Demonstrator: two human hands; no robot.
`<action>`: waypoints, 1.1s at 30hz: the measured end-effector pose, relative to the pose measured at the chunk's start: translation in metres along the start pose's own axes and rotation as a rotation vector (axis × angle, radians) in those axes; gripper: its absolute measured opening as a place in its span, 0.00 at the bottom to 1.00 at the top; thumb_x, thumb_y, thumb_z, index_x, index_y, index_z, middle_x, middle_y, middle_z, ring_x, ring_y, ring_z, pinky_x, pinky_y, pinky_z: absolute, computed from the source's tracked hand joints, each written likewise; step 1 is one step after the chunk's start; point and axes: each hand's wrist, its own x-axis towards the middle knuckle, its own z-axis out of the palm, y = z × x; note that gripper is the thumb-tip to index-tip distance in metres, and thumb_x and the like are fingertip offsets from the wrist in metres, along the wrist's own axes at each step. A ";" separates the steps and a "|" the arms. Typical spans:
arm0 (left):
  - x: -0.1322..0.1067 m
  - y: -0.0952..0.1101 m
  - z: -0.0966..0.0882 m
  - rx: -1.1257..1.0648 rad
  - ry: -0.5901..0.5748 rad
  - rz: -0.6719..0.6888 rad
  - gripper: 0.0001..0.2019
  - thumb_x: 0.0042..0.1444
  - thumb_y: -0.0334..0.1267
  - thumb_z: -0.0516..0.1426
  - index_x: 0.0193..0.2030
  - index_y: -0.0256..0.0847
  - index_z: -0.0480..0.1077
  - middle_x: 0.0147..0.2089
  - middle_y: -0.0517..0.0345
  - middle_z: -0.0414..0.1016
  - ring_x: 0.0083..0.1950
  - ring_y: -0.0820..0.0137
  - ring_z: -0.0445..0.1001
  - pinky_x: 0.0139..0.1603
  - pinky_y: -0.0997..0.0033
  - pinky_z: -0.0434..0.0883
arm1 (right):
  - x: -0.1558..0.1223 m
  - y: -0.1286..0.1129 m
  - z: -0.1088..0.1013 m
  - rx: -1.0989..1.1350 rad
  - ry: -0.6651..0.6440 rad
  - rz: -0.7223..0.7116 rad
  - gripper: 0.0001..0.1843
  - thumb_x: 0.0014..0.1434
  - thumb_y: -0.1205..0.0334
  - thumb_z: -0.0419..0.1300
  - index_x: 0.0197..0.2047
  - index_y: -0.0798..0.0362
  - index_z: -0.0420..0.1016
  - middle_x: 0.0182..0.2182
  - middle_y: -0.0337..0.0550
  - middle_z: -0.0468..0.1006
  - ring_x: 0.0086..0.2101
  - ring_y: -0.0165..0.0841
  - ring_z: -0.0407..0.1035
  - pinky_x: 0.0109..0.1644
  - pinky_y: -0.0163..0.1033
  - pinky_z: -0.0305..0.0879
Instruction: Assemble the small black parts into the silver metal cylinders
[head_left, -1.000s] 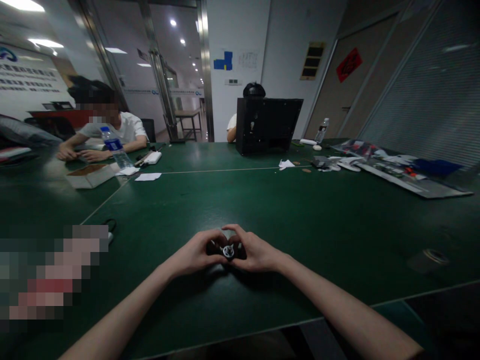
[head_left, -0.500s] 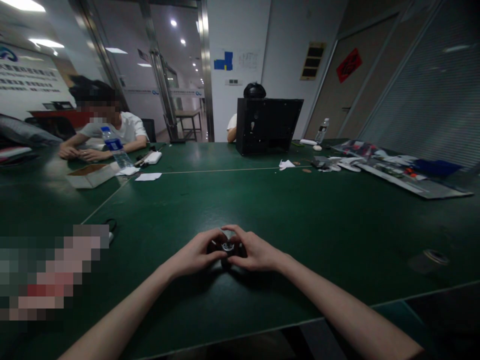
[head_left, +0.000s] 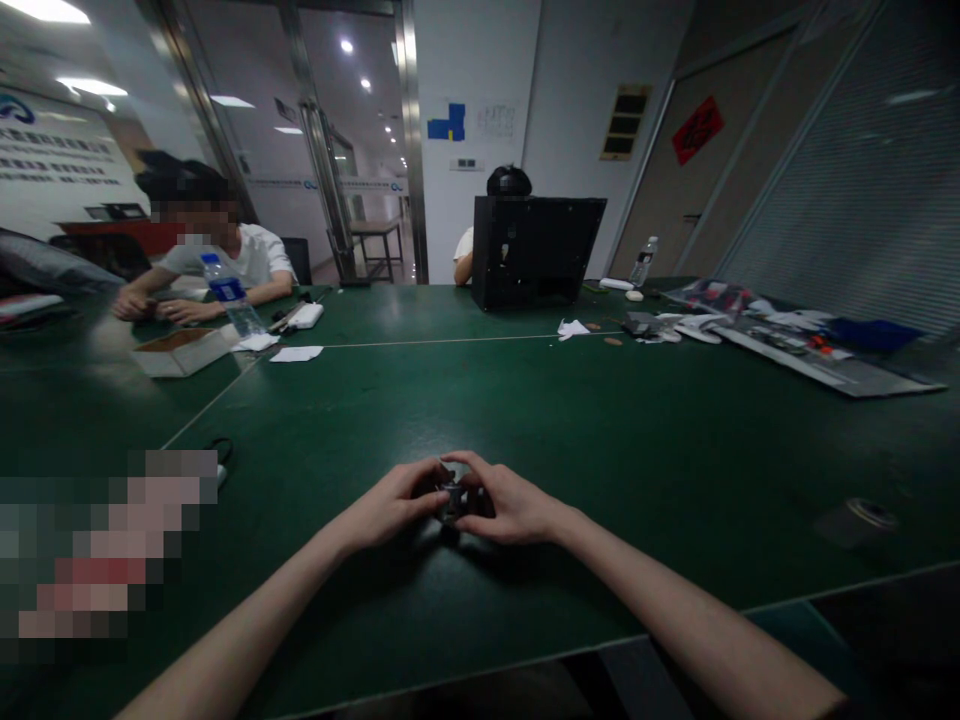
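Observation:
A small, dark, roundish metal part [head_left: 451, 506] is held between both hands, just above or on the green table [head_left: 465, 400]. Its exact kind is too small and shadowed to make out. My left hand [head_left: 401, 503] grips it from the left, the thumb lying across its front. From the right, my right hand [head_left: 511, 503] curls round it, index finger arched over the top and thumb at its lower edge. The fingertips of both hands nearly meet behind the part, and the far fingers are partly hidden.
A grey cylinder [head_left: 855, 523] stands near the right table edge. At the left lies a blurred-out patch [head_left: 112, 560]. Farther back are a white box [head_left: 184, 352], a water bottle [head_left: 234, 300], a black case [head_left: 536, 252] and a cluttered board [head_left: 825, 360]. Two people sit across the table.
My left thumb has shifted slightly up and over the front of the metal part, which looks a little turned. My right hand has stayed almost still.

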 end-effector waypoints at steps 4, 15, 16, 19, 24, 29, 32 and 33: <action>0.001 -0.001 -0.001 -0.109 -0.027 -0.023 0.15 0.58 0.39 0.54 0.51 0.38 0.66 0.49 0.54 0.70 0.49 0.63 0.68 0.51 0.65 0.64 | 0.001 0.001 0.000 -0.003 -0.005 0.008 0.42 0.50 0.61 0.64 0.63 0.50 0.46 0.36 0.41 0.73 0.32 0.30 0.67 0.36 0.35 0.60; 0.000 0.003 0.001 -0.372 -0.048 -0.095 0.14 0.57 0.37 0.55 0.50 0.37 0.65 0.47 0.53 0.68 0.44 0.67 0.68 0.48 0.65 0.65 | 0.001 0.009 0.007 0.001 0.054 0.005 0.33 0.52 0.61 0.62 0.58 0.51 0.52 0.36 0.41 0.74 0.31 0.29 0.67 0.34 0.34 0.60; 0.000 0.003 0.001 -0.380 -0.046 -0.101 0.14 0.57 0.37 0.55 0.50 0.37 0.65 0.46 0.53 0.68 0.44 0.67 0.68 0.47 0.65 0.65 | 0.001 0.008 0.007 0.003 0.051 0.005 0.33 0.52 0.61 0.62 0.58 0.51 0.52 0.36 0.41 0.74 0.31 0.28 0.67 0.34 0.34 0.60; 0.001 0.002 0.001 -0.385 -0.044 -0.113 0.14 0.57 0.37 0.55 0.50 0.38 0.65 0.46 0.54 0.68 0.43 0.68 0.68 0.47 0.66 0.66 | 0.001 0.006 0.005 0.010 0.043 0.006 0.33 0.53 0.61 0.62 0.58 0.52 0.52 0.35 0.40 0.74 0.30 0.28 0.67 0.33 0.33 0.60; 0.001 0.004 0.002 -0.357 -0.046 -0.112 0.14 0.57 0.37 0.55 0.50 0.38 0.65 0.47 0.54 0.69 0.46 0.66 0.67 0.50 0.65 0.65 | 0.001 0.005 0.004 0.009 0.048 0.007 0.32 0.53 0.61 0.62 0.58 0.53 0.53 0.34 0.40 0.73 0.30 0.28 0.67 0.33 0.33 0.60; 0.001 0.003 0.001 -0.312 -0.058 -0.081 0.14 0.57 0.38 0.54 0.50 0.38 0.65 0.46 0.55 0.69 0.45 0.66 0.68 0.50 0.64 0.65 | 0.001 0.004 0.004 0.008 0.043 0.011 0.32 0.53 0.60 0.62 0.58 0.53 0.52 0.35 0.41 0.74 0.31 0.29 0.68 0.34 0.33 0.61; 0.002 0.002 0.000 -0.291 -0.067 -0.068 0.14 0.58 0.39 0.55 0.49 0.38 0.64 0.46 0.54 0.69 0.45 0.66 0.68 0.49 0.64 0.66 | 0.001 0.003 0.003 0.013 0.035 0.016 0.32 0.53 0.61 0.62 0.57 0.52 0.52 0.37 0.42 0.74 0.31 0.28 0.68 0.34 0.33 0.61; 0.002 0.002 0.000 -0.282 -0.068 -0.062 0.14 0.58 0.39 0.55 0.49 0.38 0.64 0.46 0.55 0.69 0.46 0.65 0.68 0.49 0.64 0.66 | 0.001 0.003 0.003 0.019 0.029 0.015 0.31 0.54 0.61 0.61 0.57 0.52 0.52 0.37 0.42 0.74 0.32 0.28 0.68 0.34 0.33 0.61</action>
